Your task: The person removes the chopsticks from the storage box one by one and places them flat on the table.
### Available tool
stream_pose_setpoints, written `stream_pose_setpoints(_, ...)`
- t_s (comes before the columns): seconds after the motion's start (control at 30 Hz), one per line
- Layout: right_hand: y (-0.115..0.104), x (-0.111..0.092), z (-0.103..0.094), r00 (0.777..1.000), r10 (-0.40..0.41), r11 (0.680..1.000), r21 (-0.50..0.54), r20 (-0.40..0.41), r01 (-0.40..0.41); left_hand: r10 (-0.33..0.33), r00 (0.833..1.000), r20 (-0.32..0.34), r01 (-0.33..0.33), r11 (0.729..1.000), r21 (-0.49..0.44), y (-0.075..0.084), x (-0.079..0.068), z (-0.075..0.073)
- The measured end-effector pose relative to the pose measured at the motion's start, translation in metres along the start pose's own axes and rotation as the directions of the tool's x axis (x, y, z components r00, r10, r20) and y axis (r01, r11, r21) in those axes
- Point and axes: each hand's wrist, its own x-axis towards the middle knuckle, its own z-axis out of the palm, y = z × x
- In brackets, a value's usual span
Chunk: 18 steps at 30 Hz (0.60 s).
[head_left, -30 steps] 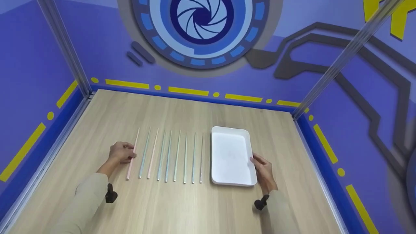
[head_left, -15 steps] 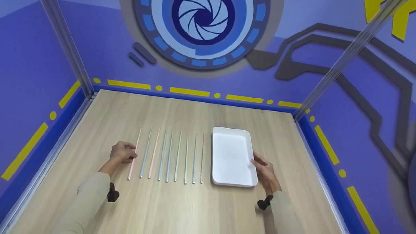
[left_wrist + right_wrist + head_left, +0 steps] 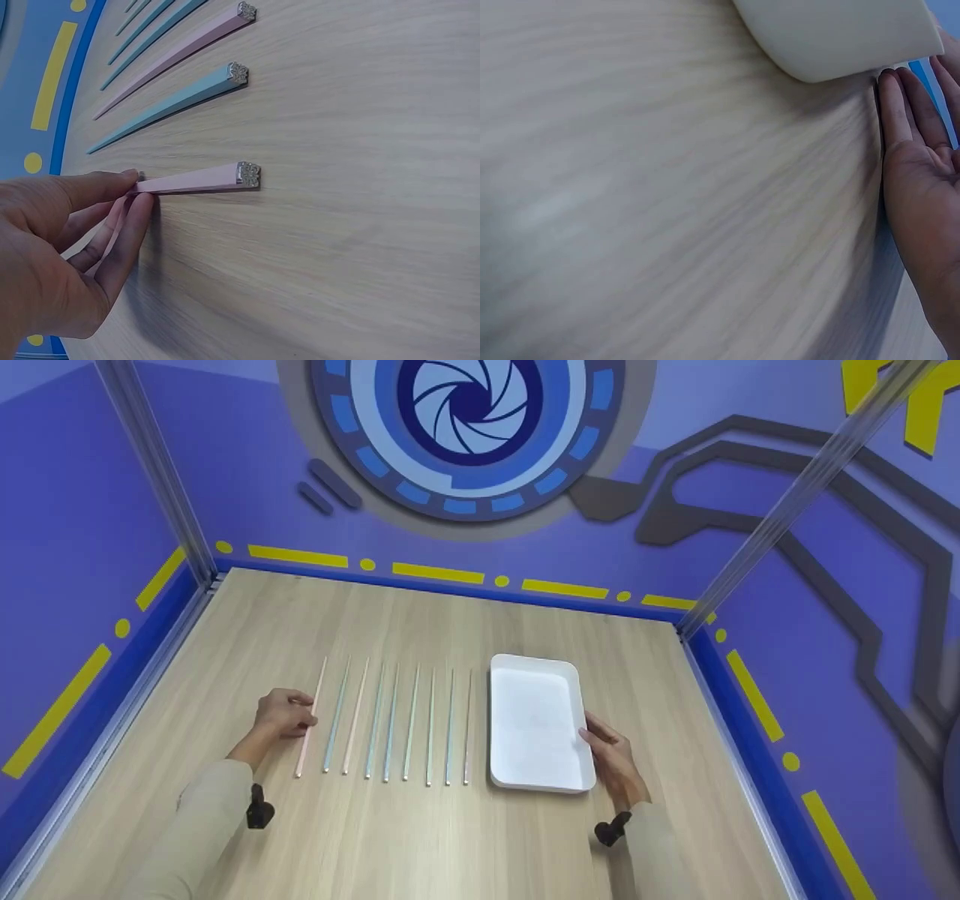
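Observation:
On the left of the wooden table, my left hand (image 3: 285, 712) pinches a pink chopstick (image 3: 301, 757) between thumb and fingertips. In the left wrist view this chopstick (image 3: 199, 180) lies along the table, its silver patterned end cap toward the camera. To its right, several pale blue, pink and green chopsticks (image 3: 386, 735) lie side by side in a row. A white rectangular tray (image 3: 536, 776) stands right of the row, with nothing in it. My right hand (image 3: 616, 757) holds the tray's right side, thumb at the rim. In the right wrist view its fingers (image 3: 896, 112) reach the tray's underside.
The wooden table (image 3: 420, 840) meets a blue-purple back wall (image 3: 247, 510) with yellow marks. Metal posts (image 3: 169, 487) stand at the back corners. Side walls rise to the left and right. A small black camera (image 3: 259, 810) sits at each wrist.
The whole head view has shifted slightly to the right. Both hands keep their places at the pink chopstick and the tray.

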Motion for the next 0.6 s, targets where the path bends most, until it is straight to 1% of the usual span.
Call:
stream_pose_setpoints(0.17, 0.0006, -0.0002, 0.0005, 1.0, 0.002, 1.0, 0.001, -0.005, -0.002, 0.008, 1.0, -0.008, -0.008, 1.0, -0.003, 0.0011, 0.0001, 0.0004)
stream_pose_setpoints(0.3, 0.0008, 0.0005, 0.0012, 1.0, 0.002, 1.0, -0.008, -0.006, -0.002, 0.03, 0.999, -0.014, -0.03, 1.0, -0.006, 0.001, -0.0006, 0.0)
stream_pose_setpoints(0.43, 0.001, 0.002, 0.0032, 1.0, -0.007, 1.0, -0.011, -0.012, 0.007, 0.065, 0.998, -0.019, -0.066, 0.998, -0.018, -0.0027, -0.001, -0.0031)
stream_pose_setpoints(0.6, 0.0029, 0.0017, 0.0037, 1.0, -0.019, 1.0, 0.007, 0.007, 0.019, 0.087, 0.996, -0.005, -0.087, 0.988, -0.13, -0.008, -0.0017, -0.0073)
